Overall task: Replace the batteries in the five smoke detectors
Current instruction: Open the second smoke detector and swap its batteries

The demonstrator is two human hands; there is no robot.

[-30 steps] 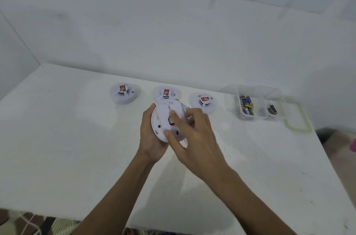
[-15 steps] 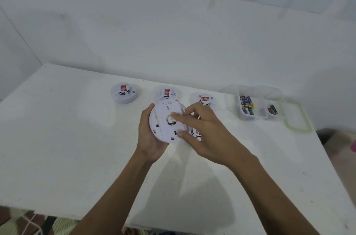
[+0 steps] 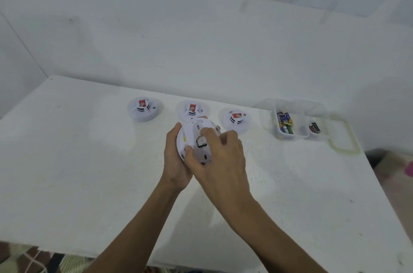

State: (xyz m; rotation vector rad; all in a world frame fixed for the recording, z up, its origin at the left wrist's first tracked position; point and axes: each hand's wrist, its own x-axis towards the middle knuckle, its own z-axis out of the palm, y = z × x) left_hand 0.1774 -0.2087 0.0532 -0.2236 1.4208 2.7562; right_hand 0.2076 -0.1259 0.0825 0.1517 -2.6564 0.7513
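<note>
In the head view, a held smoke detector (image 3: 192,136) is kept above the middle of the bench (image 3: 89,172), its back turned up. Its rim is enclosed at 9 o'clock by the closed grip of the left hand (image 3: 176,161). Its open battery bay is pinched from 3 o'clock by the curled thumb and forefinger of the right hand (image 3: 221,161). Three more detectors (image 3: 144,109) are lined up at 12 o'clock. A clear tub (image 3: 290,136) of batteries (image 3: 284,121) is set at 2 o'clock.

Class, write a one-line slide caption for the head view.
Left hand grips a smoke detector, right hand pinches at its back; three detectors and a battery box stand behind.
</note>
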